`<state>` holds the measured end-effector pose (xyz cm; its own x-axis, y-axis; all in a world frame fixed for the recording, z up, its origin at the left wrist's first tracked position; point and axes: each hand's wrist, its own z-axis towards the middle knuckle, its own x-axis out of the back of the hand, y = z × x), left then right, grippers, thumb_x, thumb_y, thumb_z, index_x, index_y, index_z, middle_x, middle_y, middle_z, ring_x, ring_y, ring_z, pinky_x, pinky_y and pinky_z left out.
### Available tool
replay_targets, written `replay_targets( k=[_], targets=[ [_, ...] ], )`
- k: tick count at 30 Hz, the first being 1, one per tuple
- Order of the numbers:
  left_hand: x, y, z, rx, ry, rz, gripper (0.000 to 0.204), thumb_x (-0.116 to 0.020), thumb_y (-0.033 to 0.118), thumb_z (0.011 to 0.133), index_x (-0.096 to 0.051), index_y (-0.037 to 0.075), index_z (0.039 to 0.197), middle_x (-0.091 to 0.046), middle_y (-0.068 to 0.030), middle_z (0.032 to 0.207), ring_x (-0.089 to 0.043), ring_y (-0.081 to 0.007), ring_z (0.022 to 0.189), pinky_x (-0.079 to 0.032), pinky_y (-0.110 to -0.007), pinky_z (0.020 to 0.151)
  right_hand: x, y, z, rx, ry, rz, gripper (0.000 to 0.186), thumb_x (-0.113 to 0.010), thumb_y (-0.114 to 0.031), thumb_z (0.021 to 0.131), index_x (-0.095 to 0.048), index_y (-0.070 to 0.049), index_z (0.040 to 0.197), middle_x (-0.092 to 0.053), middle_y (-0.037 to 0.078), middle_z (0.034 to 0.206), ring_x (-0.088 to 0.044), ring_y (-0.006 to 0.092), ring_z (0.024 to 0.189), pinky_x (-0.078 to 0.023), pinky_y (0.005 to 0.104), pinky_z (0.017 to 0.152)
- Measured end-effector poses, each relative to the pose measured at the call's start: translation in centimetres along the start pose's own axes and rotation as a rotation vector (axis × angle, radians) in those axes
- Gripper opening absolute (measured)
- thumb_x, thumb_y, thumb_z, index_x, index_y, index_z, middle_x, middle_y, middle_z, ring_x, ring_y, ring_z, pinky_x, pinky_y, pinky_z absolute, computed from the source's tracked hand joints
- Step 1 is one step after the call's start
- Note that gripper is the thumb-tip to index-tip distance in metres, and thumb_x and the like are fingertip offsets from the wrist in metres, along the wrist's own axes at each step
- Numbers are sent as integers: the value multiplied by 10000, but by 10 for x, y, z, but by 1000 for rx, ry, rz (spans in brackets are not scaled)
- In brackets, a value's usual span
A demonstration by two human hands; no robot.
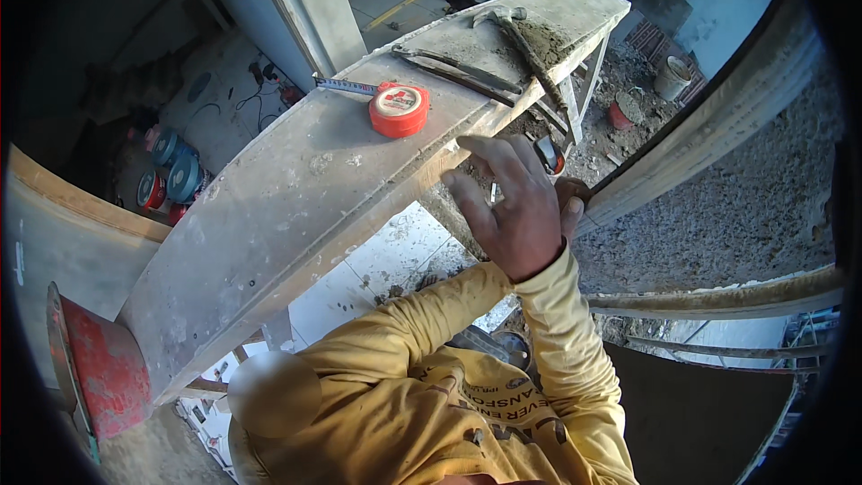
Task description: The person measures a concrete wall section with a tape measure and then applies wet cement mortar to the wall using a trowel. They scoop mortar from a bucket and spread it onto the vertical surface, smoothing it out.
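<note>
My right hand [514,207] hovers open, fingers apart and bent, just off the near edge of a long dusty plank [296,198]. My left hand [572,199] is crossed behind it at the edge of an upright wooden frame [682,117], mostly hidden. On the plank lie a red tape measure [399,110] with its blade partly out, long dark metal tools [458,72], and a hammer [530,54] beside a patch of mortar [549,41]. A small red-and-silver object [549,156] shows below the plank, beyond my fingers.
A red bucket [103,368] stands by the plank’s left end. Paint cans [180,175] and cables sit on the left floor. Rubble, a white bucket [673,79] and a red bucket [626,112] lie rightward. A post [305,9] rises behind the plank; rough wall [718,242] is right.
</note>
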<state>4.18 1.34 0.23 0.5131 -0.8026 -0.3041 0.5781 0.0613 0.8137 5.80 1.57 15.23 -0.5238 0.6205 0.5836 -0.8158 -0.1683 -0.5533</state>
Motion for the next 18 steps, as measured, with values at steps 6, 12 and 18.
replay_targets(
  k=[6, 12, 18],
  targets=[
    [10, -25, 18, 156, 12, -61, 517, -320, 471, 1029, -575, 37, 1147, -589, -52, 1074, -556, -156, 888, -459, -323, 826, -62, 13, 79, 79, -139, -208, 690, -786, -379, 749, -512, -127, 1330, -535, 184, 1215, -522, 373, 1117, -436, 489, 936],
    [64, -81, 37, 525, 157, -141, 583, -297, 504, 1030, -611, 26, 1149, -635, -64, 1048, -586, -130, 823, -471, -291, 799, -75, 28, 71, -123, -264, -112, 799, -761, -425, 749, -439, -117, 1412, -523, 203, 1211, -512, 386, 1122, -418, 465, 972],
    [124, -88, 34, 812, 120, -162, 547, -446, 545, 978, -626, 40, 1086, -610, 7, 856, -559, -73, 723, -454, -231, 682, 0, 25, -65, -399, -63, 554, 977, -806, -379, 737, -303, 35, 1465, -487, 191, 1253, -459, 342, 1096, -347, 468, 987]
  ],
)
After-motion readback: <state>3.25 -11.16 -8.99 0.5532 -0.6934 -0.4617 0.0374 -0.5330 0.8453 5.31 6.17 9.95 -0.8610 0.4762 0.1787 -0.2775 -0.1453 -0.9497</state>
